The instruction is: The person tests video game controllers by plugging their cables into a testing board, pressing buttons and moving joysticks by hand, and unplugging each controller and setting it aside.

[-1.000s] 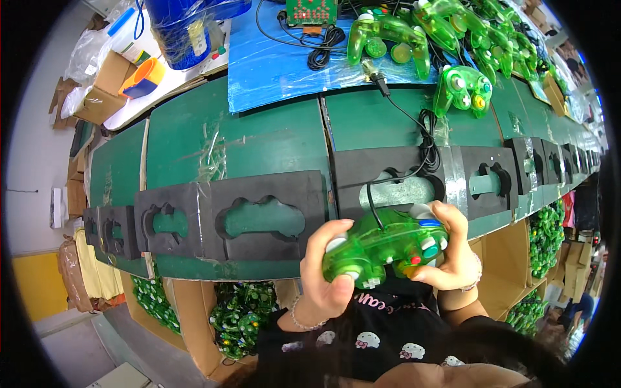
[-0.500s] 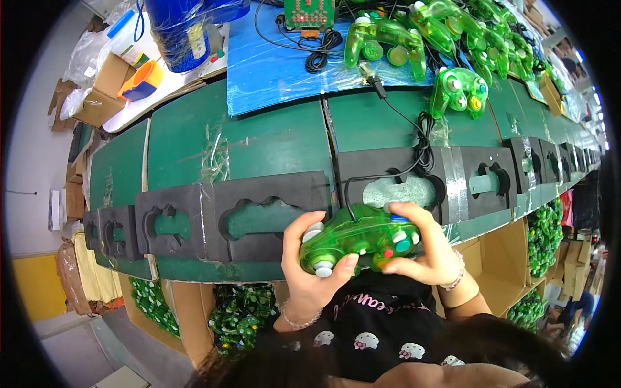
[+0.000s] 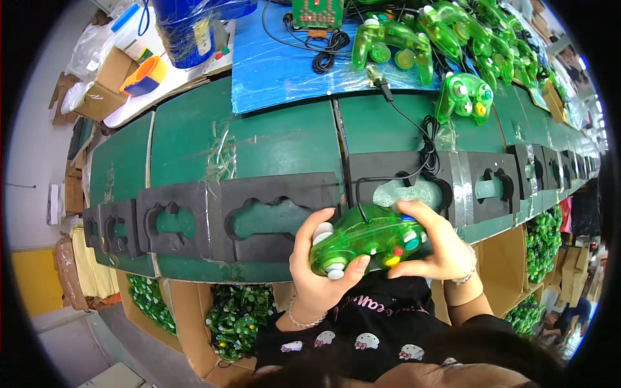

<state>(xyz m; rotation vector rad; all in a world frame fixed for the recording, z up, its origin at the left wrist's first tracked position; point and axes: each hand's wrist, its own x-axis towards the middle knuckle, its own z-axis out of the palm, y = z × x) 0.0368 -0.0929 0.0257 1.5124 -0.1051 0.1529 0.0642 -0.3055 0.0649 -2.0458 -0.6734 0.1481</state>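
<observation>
Between my two hands, over the front edge of the green bench, I hold a translucent green game controller (image 3: 372, 239). My left hand (image 3: 317, 268) wraps round its left grip, thumb beside the grey stick. My right hand (image 3: 436, 249) grips the other end, thumb just below the yellow button and fingers over the top edge. A black cable (image 3: 429, 145) rises from the controller to a plug (image 3: 384, 89) by the blue sheet. Beneath the cable lies a black foam holder (image 3: 278, 194) with controller-shaped cutouts.
Several green controllers (image 3: 394, 48) crowd the blue sheet (image 3: 278, 87), near a green circuit board (image 3: 317, 14). At the left stand a blue bin (image 3: 184, 39), a cardboard box (image 3: 103, 94) and an orange-blue tape roll (image 3: 143, 76). Boxes of green controllers (image 3: 239, 317) sit under the bench.
The whole scene has shifted slightly rightward in view. My right thumb has moved a little on the controller's face, off the yellow button. Both hands still hold the controller.
</observation>
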